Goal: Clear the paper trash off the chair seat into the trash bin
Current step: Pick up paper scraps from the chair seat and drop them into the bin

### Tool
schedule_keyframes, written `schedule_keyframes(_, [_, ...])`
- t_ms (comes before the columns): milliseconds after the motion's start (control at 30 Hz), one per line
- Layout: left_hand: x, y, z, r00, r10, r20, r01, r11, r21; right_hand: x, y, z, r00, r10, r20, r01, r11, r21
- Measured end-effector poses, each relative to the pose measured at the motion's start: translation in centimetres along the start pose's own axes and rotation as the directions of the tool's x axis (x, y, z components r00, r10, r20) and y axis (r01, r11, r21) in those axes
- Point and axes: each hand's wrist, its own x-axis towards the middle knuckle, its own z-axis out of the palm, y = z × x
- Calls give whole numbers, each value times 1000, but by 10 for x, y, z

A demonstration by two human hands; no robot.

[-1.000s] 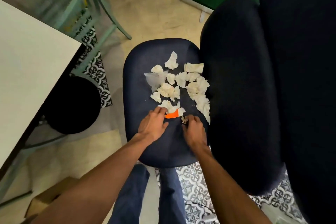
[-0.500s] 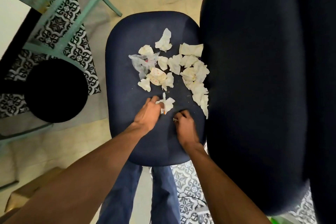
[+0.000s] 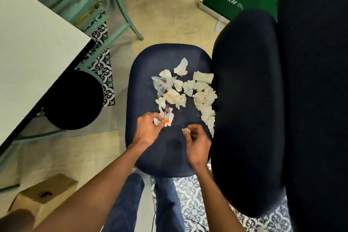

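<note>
Head view shows my left hand (image 3: 148,130) fingers (image 3: 157,118) pinched on an orange-labelled wrapper (image 3: 167,118), its print unreadable, while my right hand (image 3: 197,142) fingers (image 3: 192,131) close on a small scrap (image 3: 186,129).

The seat (image 3: 150,81) is showing a matt, dark blue woven cloth, and the backrest (image 3: 248,109) beside it is wearing the same dull fabric. The scraps (image 3: 204,98) are lying as thin, crumpled, soft-looking white paper, some spotted red; one wrapper (image 3: 160,84) among them is looking like clear, slightly glossy plastic film. The bin (image 3: 73,100) is reading as plain matt black. The counter (image 3: 33,51) is presenting a smooth, pale, low-sheen top. The chair legs (image 3: 120,9) are appearing smoothly painted in mint green. The box (image 3: 43,192) is looking like dull brown cardboard.
</note>
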Motion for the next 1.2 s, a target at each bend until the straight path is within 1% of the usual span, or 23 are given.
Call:
schedule_keyframes(67, [-15, 8, -25, 997, -65, -33, 63, 996, -66, -11, -26, -6, 1000, -8, 27, 7, 999, 52])
schedule_keyframes(167, [-40, 20, -56, 983, -170, -72, 156, 973, -173, -27, -64, -13, 995, -85, 56, 83, 996, 39])
schedule_keyframes(300, [-87, 22, -101, 958, -253, -132, 204, 932, -300, -62, -121, -19, 976, -190, 108, 184, 981, 59])
schedule_keyframes(433, [-139, 9, -147, 937, -282, -205, 185, 900, -395, -103, -165, -12, 956, -255, 142, 246, 966, 79])
schedule_keyframes(533, [-184, -14, -175, 912, -320, -258, 177, 872, -455, -146, -189, -3, 941, -289, 177, 273, 956, 109])
schedule_keyframes(700, [-273, -60, -223, 853, -340, -396, 80, 835, -545, -238, -222, 18, 891, -374, 257, 346, 926, 150])
schedule_keyframes(767, [-304, -77, -237, 834, -353, -425, 62, 825, -562, -270, -225, 29, 874, -388, 294, 355, 921, 160])
schedule_keyframes(833, [-341, -99, -251, 812, -373, -449, 49, 810, -585, -307, -227, 42, 846, -415, 336, 382, 910, 161])
schedule_keyframes(900, [-383, -126, -266, 774, -415, -478, 45, 789, -613, -352, -232, 58, 804, -448, 392, 418, 894, 163])
schedule_keyframes(1033, [-451, -166, -286, 696, -524, -490, 81, 736, -672, -422, -239, 87, 723, -481, 495, 466, 869, 164])
schedule_keyframes(1067, [-460, -171, -289, 685, -533, -496, 77, 730, -679, -430, -240, 92, 713, -483, 509, 472, 867, 161])
schedule_keyframes(1200, [-522, -213, -308, 561, -626, -541, 56, 681, -730, -488, -251, 126, 595, -517, 615, 541, 824, 168])
